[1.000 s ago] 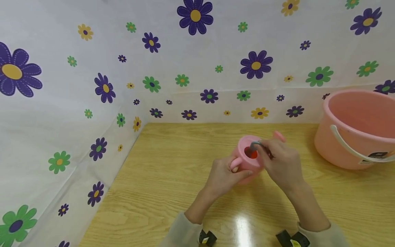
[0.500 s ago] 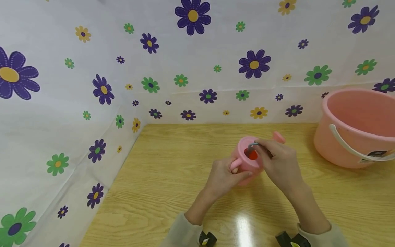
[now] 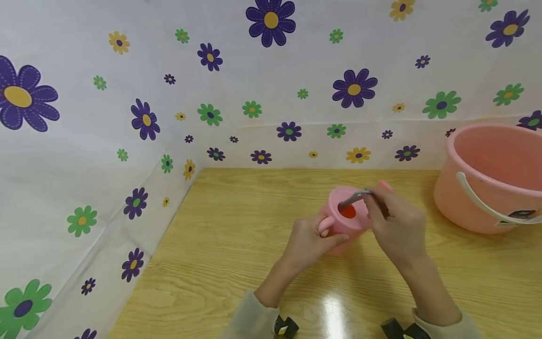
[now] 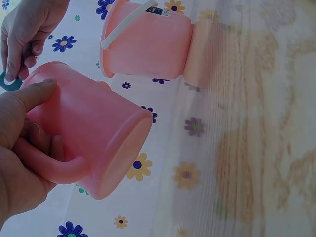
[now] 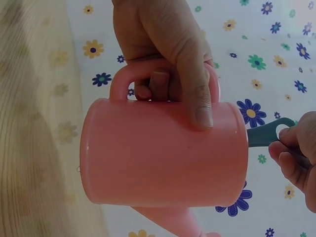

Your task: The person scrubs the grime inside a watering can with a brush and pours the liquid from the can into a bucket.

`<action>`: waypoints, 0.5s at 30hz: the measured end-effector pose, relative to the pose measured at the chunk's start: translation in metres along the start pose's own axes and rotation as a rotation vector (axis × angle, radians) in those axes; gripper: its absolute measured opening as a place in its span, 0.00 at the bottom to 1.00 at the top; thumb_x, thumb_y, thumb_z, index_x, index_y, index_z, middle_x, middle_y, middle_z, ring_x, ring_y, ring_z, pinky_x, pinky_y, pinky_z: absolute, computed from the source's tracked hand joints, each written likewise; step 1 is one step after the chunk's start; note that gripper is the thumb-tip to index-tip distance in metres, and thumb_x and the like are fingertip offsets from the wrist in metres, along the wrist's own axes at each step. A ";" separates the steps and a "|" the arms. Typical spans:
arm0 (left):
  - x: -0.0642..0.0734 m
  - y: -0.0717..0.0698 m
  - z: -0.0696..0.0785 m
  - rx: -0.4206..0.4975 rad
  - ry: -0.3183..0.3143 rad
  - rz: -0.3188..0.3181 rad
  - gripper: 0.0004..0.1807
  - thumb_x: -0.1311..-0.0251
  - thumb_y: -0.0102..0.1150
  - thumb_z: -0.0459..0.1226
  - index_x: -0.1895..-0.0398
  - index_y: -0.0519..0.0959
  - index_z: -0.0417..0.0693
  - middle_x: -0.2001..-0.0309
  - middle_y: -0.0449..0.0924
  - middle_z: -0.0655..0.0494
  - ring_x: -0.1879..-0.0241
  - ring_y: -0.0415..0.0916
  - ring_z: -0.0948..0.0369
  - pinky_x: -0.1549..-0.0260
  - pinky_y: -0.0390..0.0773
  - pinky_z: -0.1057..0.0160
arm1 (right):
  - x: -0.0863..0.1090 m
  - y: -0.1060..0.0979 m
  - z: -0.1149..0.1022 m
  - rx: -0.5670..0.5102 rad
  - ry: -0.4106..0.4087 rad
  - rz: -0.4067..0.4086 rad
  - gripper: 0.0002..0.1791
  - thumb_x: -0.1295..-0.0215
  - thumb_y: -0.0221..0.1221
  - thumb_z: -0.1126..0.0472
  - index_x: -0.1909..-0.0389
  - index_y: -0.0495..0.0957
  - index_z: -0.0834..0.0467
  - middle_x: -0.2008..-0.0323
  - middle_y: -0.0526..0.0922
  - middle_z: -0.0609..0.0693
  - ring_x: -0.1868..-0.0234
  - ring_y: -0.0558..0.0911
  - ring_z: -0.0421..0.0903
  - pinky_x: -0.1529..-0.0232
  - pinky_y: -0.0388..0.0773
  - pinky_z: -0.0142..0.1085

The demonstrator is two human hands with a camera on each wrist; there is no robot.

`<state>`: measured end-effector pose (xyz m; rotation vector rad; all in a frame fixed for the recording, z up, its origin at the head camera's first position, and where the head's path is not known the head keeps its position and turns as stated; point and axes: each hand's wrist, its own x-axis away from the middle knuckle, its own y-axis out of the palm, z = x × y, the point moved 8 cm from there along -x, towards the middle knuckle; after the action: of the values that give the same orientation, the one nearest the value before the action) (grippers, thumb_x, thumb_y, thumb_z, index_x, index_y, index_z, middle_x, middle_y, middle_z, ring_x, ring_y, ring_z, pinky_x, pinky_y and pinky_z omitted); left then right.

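Observation:
A pink watering can [image 3: 345,230] is held by my left hand [image 3: 306,242], whose fingers are curled round its handle [image 5: 118,81] while the thumb lies along its side. The can's flat base [image 4: 123,160] shows in the left wrist view, and the can seems raised off the table. My right hand [image 3: 398,226] pinches a dark grey-green handle [image 5: 264,133] with a hole at its end. The rest of that tool is hidden inside the can's round opening, where something red [image 3: 349,212] shows; I cannot tell what it is. The can's spout [image 5: 165,219] points away from me.
A large pink bucket [image 3: 470,197] with a white carrying handle stands at the right on the wooden table [image 3: 220,226]. White cloth [image 3: 237,84] printed with flowers hangs behind the table and along its left side.
My right hand has moved right and drawn the tool's handle partly out, so more of it shows at the opening. The left hand and the watering can have hardly moved.

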<state>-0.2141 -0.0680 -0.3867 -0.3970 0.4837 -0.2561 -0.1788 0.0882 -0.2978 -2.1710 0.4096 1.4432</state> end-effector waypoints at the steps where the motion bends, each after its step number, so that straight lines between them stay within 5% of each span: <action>1: 0.000 0.000 0.000 0.001 -0.001 0.001 0.19 0.46 0.74 0.36 0.51 0.82 0.43 0.72 0.79 0.57 0.75 0.71 0.70 0.77 0.70 0.74 | -0.001 -0.002 -0.001 0.005 -0.010 0.009 0.14 0.32 0.62 0.61 0.67 0.83 0.71 0.79 0.82 0.57 0.84 0.74 0.44 0.75 0.70 0.20; 9: -0.002 -0.001 0.001 0.020 -0.019 0.002 0.18 0.45 0.73 0.36 0.52 0.82 0.42 0.73 0.78 0.55 0.74 0.71 0.68 0.76 0.70 0.73 | -0.006 -0.010 -0.005 0.025 -0.012 0.059 0.09 0.52 0.68 0.79 0.67 0.83 0.73 0.77 0.84 0.58 0.83 0.77 0.47 0.73 0.70 0.18; 15: -0.003 -0.002 0.002 0.008 -0.020 0.002 0.20 0.45 0.73 0.36 0.49 0.82 0.43 0.68 0.82 0.56 0.72 0.73 0.69 0.74 0.72 0.74 | -0.006 -0.005 -0.001 -0.003 -0.021 0.031 0.07 0.39 0.64 0.69 0.68 0.82 0.72 0.78 0.82 0.58 0.83 0.75 0.46 0.74 0.69 0.19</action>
<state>-0.2158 -0.0677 -0.3828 -0.3913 0.4636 -0.2521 -0.1777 0.0913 -0.2905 -2.1592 0.4360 1.4833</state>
